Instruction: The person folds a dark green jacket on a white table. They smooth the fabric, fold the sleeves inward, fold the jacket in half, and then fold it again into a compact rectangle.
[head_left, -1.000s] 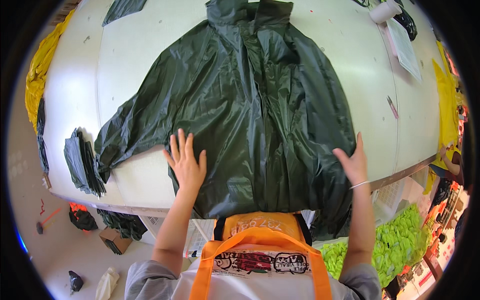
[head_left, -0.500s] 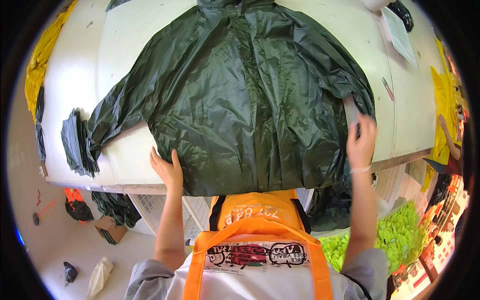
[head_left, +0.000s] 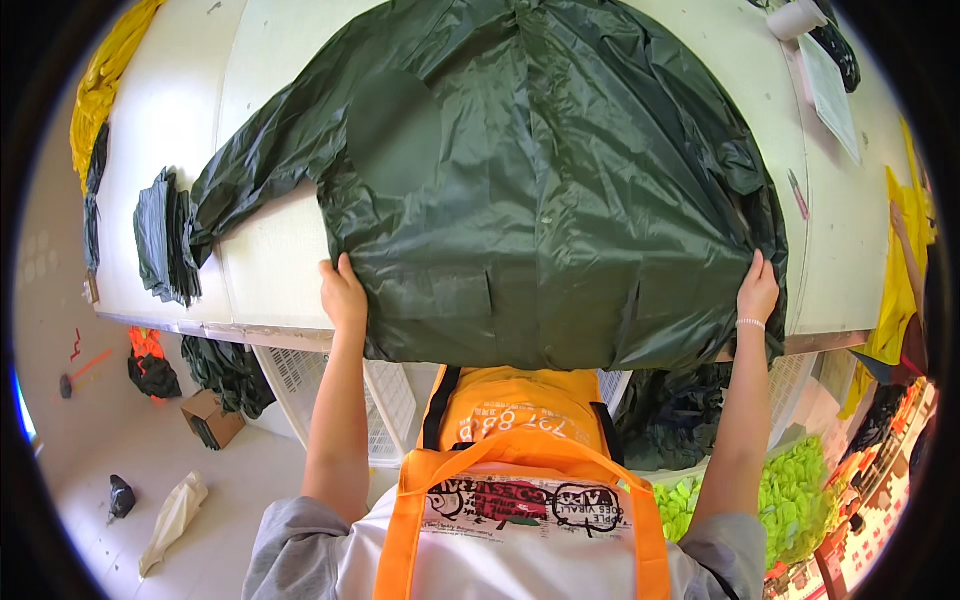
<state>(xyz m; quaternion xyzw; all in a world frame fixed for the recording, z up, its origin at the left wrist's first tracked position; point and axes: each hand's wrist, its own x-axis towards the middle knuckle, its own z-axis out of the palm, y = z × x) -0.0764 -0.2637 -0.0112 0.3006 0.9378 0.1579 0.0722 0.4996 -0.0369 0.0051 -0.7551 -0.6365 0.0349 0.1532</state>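
Note:
A dark green rain jacket [head_left: 540,180] lies spread over the white table [head_left: 270,270], its hem hanging past the near edge. My left hand [head_left: 343,293] grips the jacket's lower left side near the hem. My right hand [head_left: 757,290] grips its lower right side, where the sleeve is bunched at the table edge. The left sleeve stretches out toward a folded stack at the left.
A stack of folded dark green garments [head_left: 160,235] sits at the table's left. Yellow fabric [head_left: 100,80] lies at the far left corner. A paper sheet [head_left: 828,90] and a tape roll [head_left: 795,18] are at the far right. A cardboard box [head_left: 210,418] stands on the floor.
My hands moved outward from lying flat on the jacket's front to gripping its two lower sides. The jacket now sits closer to me, its hem over the table edge.

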